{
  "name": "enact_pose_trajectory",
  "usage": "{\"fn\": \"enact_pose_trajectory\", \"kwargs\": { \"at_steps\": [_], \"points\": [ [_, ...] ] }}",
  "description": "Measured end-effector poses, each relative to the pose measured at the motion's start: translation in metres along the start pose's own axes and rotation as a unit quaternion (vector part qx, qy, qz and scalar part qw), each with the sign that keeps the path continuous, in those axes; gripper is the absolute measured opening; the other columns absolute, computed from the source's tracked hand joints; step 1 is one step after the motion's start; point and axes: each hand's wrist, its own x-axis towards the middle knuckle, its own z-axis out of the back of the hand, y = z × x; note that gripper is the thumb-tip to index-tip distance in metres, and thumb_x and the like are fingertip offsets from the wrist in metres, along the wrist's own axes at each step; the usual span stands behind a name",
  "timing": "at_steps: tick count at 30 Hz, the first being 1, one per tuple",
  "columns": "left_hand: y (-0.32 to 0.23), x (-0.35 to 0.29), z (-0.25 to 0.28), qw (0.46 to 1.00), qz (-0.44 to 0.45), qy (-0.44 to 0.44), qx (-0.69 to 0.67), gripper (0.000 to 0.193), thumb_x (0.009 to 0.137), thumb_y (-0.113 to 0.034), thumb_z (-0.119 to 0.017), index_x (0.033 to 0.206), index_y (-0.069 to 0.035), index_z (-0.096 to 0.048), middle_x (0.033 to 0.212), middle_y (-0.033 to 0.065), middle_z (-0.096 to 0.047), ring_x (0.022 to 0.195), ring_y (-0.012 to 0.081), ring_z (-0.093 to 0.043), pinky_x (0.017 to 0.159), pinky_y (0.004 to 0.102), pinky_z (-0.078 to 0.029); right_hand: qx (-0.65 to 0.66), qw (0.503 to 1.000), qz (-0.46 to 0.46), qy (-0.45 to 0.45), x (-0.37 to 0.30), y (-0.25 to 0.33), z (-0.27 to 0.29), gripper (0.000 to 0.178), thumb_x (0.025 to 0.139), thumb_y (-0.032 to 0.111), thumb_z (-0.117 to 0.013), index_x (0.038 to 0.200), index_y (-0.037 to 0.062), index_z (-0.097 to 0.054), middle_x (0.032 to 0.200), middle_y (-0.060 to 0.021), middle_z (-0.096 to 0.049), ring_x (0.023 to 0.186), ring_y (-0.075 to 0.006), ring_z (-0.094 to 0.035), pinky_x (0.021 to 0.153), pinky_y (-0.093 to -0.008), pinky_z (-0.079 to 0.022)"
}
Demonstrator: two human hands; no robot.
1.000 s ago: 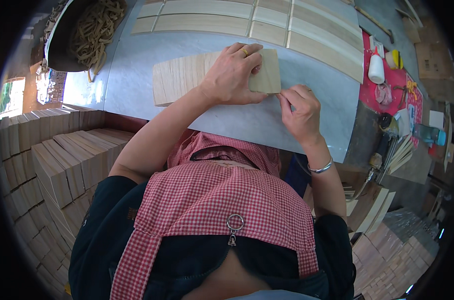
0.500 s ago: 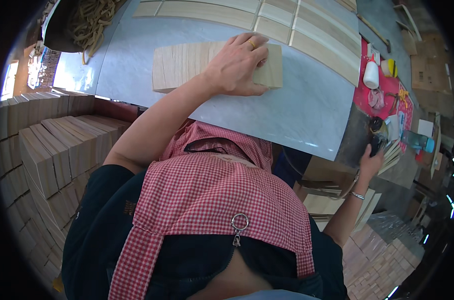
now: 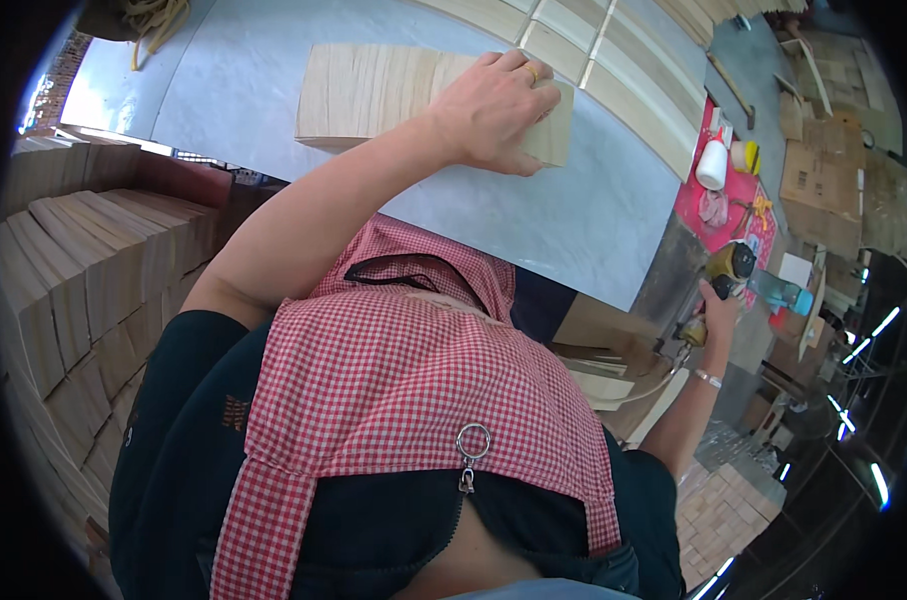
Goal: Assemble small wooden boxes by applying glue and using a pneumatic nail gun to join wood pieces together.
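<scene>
A pale wooden block (image 3: 369, 95), or a tight row of boards with grain lines across its top, lies on the grey-white tabletop (image 3: 244, 100). My left hand (image 3: 494, 112) spans its right end, fingers over the far side and thumb on the near edge. Off the table's right corner, my right hand (image 3: 719, 310) is wrapped round a gold-and-black air tool (image 3: 731, 265) with a round black end. A metal fitting and a hose hang from its lower end. The palm side of the right hand is hidden.
Long pale boards (image 3: 634, 110) lie along the table's far side. A white bottle (image 3: 713, 163), a yellow tape roll (image 3: 746, 157) and a blue-capped clear bottle (image 3: 782, 292) stand at the right. Stacked wood (image 3: 84, 270) rises at the left. A hammer (image 3: 732, 90) lies far right.
My right hand has lifted the air tool from among the things at the right, and it shows more fully. The left hand stays on the block. The whole view has shifted.
</scene>
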Motion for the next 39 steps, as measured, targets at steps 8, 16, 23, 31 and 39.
{"fn": "enact_pose_trajectory", "kwargs": {
  "at_steps": [8,16,23,31,39],
  "points": [
    [0.000,0.001,-0.004,1.000,0.016,0.007,0.001,0.045,0.066,-0.038,-0.079,0.096,-0.008,-0.063,0.124,0.0118,-0.060,0.109,0.0291,-0.054,0.098,0.0394,-0.043,0.175,0.964,0.177,0.091,-0.157,0.116,-0.012,0.020,0.088,0.015,-0.073,0.097,-0.0019,-0.068,0.061,-0.0028,-0.060,0.047,-0.0102,-0.053,0.045,-0.0225,-0.043],
    [-0.003,0.001,-0.003,1.000,0.020,0.013,-0.003,0.050,0.066,-0.038,-0.080,0.103,-0.007,-0.067,0.127,0.0132,-0.061,0.111,0.0290,-0.054,0.100,0.0390,-0.043,0.169,0.948,0.228,0.147,-0.205,0.178,-0.030,0.025,0.085,0.009,-0.078,0.105,-0.0019,-0.067,0.075,-0.0041,-0.065,0.050,-0.0104,-0.054,0.047,-0.0230,-0.044],
    [-0.003,0.002,-0.001,0.999,0.027,0.025,-0.008,0.050,0.065,-0.037,-0.080,0.103,-0.007,-0.067,0.127,0.0138,-0.060,0.112,0.0292,-0.054,0.100,0.0390,-0.043,0.150,0.966,0.138,0.157,-0.214,0.193,-0.031,0.023,0.087,0.013,-0.078,0.100,-0.0018,-0.067,0.073,-0.0030,-0.065,0.046,-0.0089,-0.050,0.042,-0.0216,-0.040],
    [-0.003,0.002,0.000,0.999,0.028,0.031,-0.022,0.049,0.065,-0.036,-0.080,0.103,-0.007,-0.067,0.128,0.0138,-0.059,0.113,0.0294,-0.053,0.100,0.0388,-0.042,0.174,0.962,0.156,0.140,-0.215,0.208,-0.032,0.024,0.088,0.014,-0.078,0.099,-0.0025,-0.065,0.071,-0.0032,-0.063,0.045,-0.0089,-0.049,0.041,-0.0220,-0.040],
    [-0.004,0.002,0.002,0.998,0.033,0.036,-0.027,0.049,0.066,-0.035,-0.080,0.104,-0.007,-0.066,0.129,0.0136,-0.059,0.115,0.0293,-0.052,0.102,0.0386,-0.042,0.184,0.957,0.176,0.142,-0.200,0.222,-0.039,0.023,0.088,0.014,-0.077,0.099,-0.0029,-0.065,0.070,-0.0032,-0.062,0.044,-0.0088,-0.049,0.040,-0.0221,-0.040]
  ]
}}
